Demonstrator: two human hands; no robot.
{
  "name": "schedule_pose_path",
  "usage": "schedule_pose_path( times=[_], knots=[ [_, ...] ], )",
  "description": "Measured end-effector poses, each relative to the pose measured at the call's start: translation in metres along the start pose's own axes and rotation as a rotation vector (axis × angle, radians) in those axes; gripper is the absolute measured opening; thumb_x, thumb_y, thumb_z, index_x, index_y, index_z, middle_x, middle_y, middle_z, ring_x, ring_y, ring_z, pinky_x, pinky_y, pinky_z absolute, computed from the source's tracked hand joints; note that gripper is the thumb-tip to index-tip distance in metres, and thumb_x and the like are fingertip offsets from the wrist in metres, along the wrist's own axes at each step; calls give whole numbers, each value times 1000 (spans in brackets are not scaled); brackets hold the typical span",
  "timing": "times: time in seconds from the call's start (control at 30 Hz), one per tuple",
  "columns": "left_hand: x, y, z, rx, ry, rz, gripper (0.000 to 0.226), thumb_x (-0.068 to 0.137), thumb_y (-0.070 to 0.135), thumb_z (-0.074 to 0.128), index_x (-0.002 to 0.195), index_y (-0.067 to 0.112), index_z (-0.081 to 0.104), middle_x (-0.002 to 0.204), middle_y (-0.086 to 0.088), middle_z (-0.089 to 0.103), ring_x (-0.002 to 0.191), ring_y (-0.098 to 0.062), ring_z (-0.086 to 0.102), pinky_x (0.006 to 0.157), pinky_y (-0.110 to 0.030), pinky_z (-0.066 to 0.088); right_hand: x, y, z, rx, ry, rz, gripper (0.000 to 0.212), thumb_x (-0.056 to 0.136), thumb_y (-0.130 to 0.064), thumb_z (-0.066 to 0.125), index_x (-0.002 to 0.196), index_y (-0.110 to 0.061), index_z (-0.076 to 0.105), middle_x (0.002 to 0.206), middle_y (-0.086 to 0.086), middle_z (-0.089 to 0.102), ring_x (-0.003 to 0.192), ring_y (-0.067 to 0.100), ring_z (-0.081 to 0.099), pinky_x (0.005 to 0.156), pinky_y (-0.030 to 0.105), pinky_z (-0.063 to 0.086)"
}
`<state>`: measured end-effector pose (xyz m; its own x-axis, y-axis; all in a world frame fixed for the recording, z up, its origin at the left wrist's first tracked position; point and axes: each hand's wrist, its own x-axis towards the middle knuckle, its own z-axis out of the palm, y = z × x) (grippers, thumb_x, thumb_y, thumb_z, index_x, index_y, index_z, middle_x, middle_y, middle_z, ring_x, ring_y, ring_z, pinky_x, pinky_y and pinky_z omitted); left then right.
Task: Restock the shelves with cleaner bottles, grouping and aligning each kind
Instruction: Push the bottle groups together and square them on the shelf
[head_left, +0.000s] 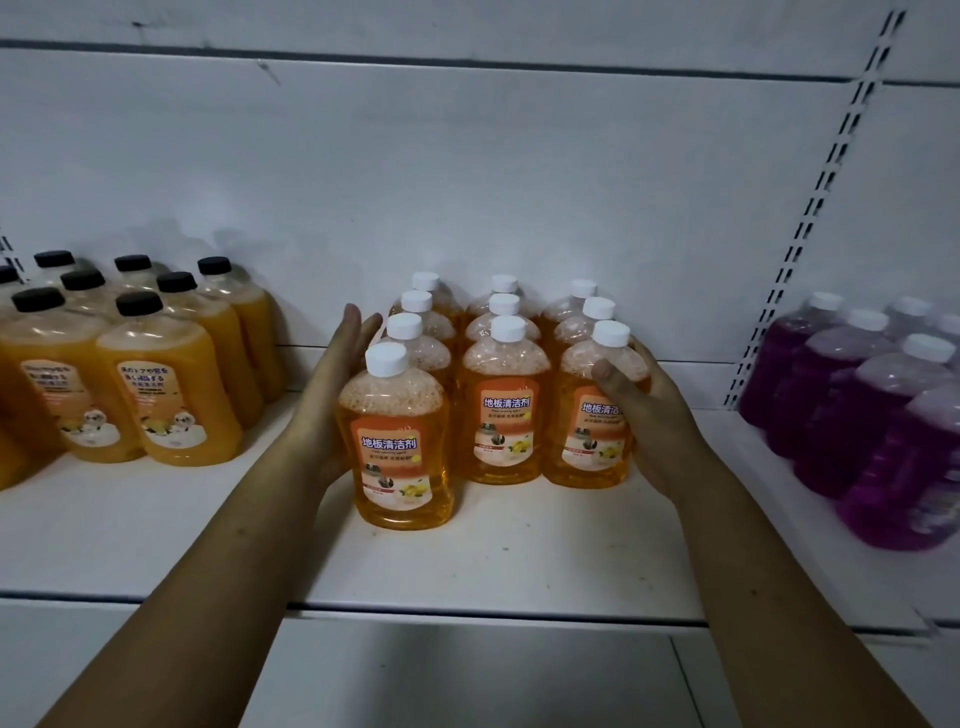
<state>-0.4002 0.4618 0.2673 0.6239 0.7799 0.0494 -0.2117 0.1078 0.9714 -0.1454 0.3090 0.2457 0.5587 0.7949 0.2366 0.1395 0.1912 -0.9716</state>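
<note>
- The two bare forearms lie nearest the camera, reaching over the white shelf front edge toward the middle group of white-capped orange floor-cleaner bottles.
- The left hand is flat, fingers straight and together, pressed along the left flank of that group, beside the front-left bottle.
- The right hand cups the front-right bottle, thumb across its shoulder and fingers curled behind it; the grip looks loose, a bracing hold rather than a lift.
- The step in hand looks like squaring the block. The front-left bottle stands forward of its two neighbours, so that column needs easing back until the three fronts line up.
- To do it well, I judge: push low on the bodies, not the caps, so nothing tips; keep both palms parallel; leave labels facing out.
- Count, white-capped orange: ten caps show, four in the left column, three in the middle, three on the right.
- Count, black-capped orange bottles at far left: eight caps visible, though the frame edge cuts the group, so more may exist.
- Count, purple bottles at right: about seven white caps visible, also cut by the frame and partly blurred.
- The three kinds stand well apart from one another.
</note>
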Motion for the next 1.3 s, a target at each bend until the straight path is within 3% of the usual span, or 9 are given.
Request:
schedule_pose_path(
  times=[0.07, 0.17, 0.27, 0.43, 0.63, 0.77, 0.9, 1.0, 1.3],
  knots=[
    [-7, 4, -2, 73, -7, 62, 79, 88, 83, 38, 157, 44, 40, 154, 4, 56, 128, -26, 66, 92, -43, 62, -2, 1, -2, -19, -3, -24, 114, 50, -81, 86, 148, -40, 47, 137, -5, 68, 122, 24, 68, 101, 59, 56],
    [-15, 1, -7, 127, -52, 117, 107, 58, 100, 56, 153, 55, 38, 152, 17, 55, 129, -19, 65, 96, -43, 60, -4, 4, -5, -36, -26, -51, 111, 54, -72, 91, 150, -41, 44, 141, -5, 65, 126, 26, 66, 101, 60, 56],
    [-20, -4, -10, 174, -97, 208, 130, 42, 100, 69, 157, 51, 32, 158, 19, 49, 137, -19, 58, 107, -48, 54, -4, 5, -5, -44, -38, -66, 109, 55, -69, 92, 149, -42, 45, 140, -7, 65, 125, 23, 66, 100, 57, 57],
    [-20, -7, -9, 167, -149, 232, 128, 54, 86, 80, 161, 33, 34, 156, -2, 54, 137, -32, 58, 111, -63, 46, -3, 8, -5, -44, -44, -85, 104, 59, -61, 94, 149, -41, 45, 141, -5, 64, 126, 25, 66, 99, 60, 56],
    [-20, -8, -4, 197, -154, 241, 130, 54, 86, 80, 162, 31, 32, 154, -2, 56, 134, -32, 61, 109, -63, 48, -3, 8, -5, -71, -52, -91, 102, 60, -53, 93, 149, -41, 45, 139, -8, 65, 125, 22, 66, 100, 57, 57],
    [-22, -10, -12, 243, -150, 234, 137, 42, 85, 85, 159, 52, 24, 156, 17, 50, 136, -19, 60, 101, -45, 58, -5, 8, -8, -102, -65, -82, 114, 51, -60, 97, 150, -41, 44, 140, -8, 64, 125, 22, 66, 100, 56, 57],
    [-40, -20, -13, 443, -118, 261, 140, 42, 63, 99, 152, 69, 14, 154, 29, 44, 130, -1, 60, 95, -30, 60, -5, 13, -10, -141, -81, -57, 115, 48, -53, 98, 148, -39, 44, 137, -9, 65, 122, 19, 67, 100, 53, 58],
    [-51, -37, -6, 455, -36, 281, 136, 53, 42, 100, 154, 66, 11, 148, 34, 47, 128, 6, 57, 93, -22, 58, -4, 14, -10, -151, -69, -43, 123, 42, -64, 99, 149, -42, 43, 141, -8, 63, 126, 22, 65, 102, 57, 56],
    [-55, -44, -10, 478, 36, 243, 119, 66, 33, 91, 158, 56, 19, 145, 27, 53, 121, 7, 60, 80, -8, 55, -3, 14, -11, -142, -76, -33, 125, 39, -66, 99, 148, -41, 43, 140, -7, 64, 126, 23, 65, 100, 56, 57]
  ],
)
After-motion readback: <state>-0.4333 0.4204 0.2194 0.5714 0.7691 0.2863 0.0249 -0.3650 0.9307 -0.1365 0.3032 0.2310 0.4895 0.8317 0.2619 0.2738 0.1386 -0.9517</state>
